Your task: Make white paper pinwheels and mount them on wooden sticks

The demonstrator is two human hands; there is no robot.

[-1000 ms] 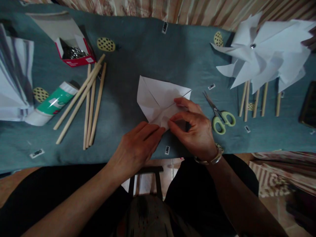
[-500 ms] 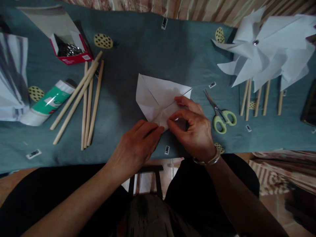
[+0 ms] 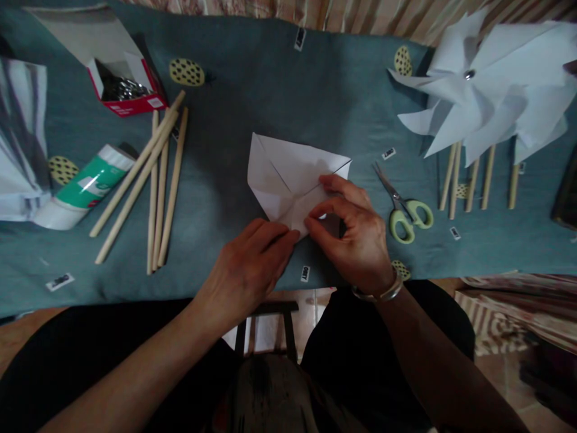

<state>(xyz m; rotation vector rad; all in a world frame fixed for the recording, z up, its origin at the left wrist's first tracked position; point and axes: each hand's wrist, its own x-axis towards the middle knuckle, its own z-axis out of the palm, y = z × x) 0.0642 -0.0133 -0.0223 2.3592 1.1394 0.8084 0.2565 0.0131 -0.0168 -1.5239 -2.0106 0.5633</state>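
A white sheet of paper (image 3: 288,162) with diagonal lines, cut or creased, lies in front of me, its near part bent up between my hands. My left hand (image 3: 255,258) pinches its near edge, thumb and fingers together. Close beside it, my right hand (image 3: 354,231) grips the paper's right near side between thumb and forefinger, the other fingers curled over the sheet. Parts of the near edge are hidden under my fingers. Just right of my right hand lies a pair of scissors (image 3: 403,210) with green handles.
Several wooden sticks (image 3: 155,192) lie at left beside a green and white glue tube (image 3: 92,183). Behind them is an open red box of metal fasteners (image 3: 130,102). White paper pinwheels (image 3: 478,90) on sticks rest at the right. Grey-green cloth (image 3: 270,78) covers the table.
Both hands keep their hold on the paper, almost still. The whole view has shifted very slightly.
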